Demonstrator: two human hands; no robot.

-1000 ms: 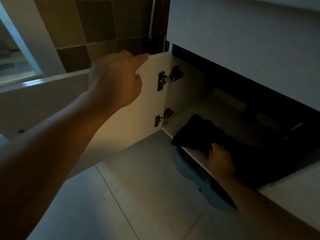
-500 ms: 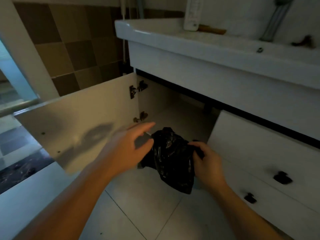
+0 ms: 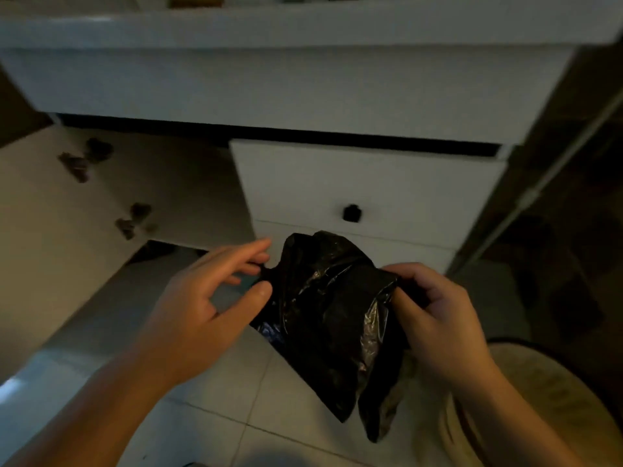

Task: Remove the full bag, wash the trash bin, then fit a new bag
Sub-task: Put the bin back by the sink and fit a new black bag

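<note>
Black bag (image 3: 332, 318) crumpled, held above floor tiles (image 3: 209, 423) before drawer (image 3: 367, 183), right hand (image 3: 438, 318) fingers curled gripping its edge, left hand (image 3: 205, 305) fingers spread, tips at bag's left side

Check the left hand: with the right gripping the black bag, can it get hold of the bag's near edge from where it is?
Probably yes. The left hand is open right beside the black bag, fingertips about at its edge, with nothing between them. The right hand pinches the opposite side, leaving that edge free.

White vanity cabinet (image 3: 303, 96), open cabinet door (image 3: 50, 247), drawer with black knob (image 3: 352, 213), tiled floor (image 3: 269, 416)
</note>
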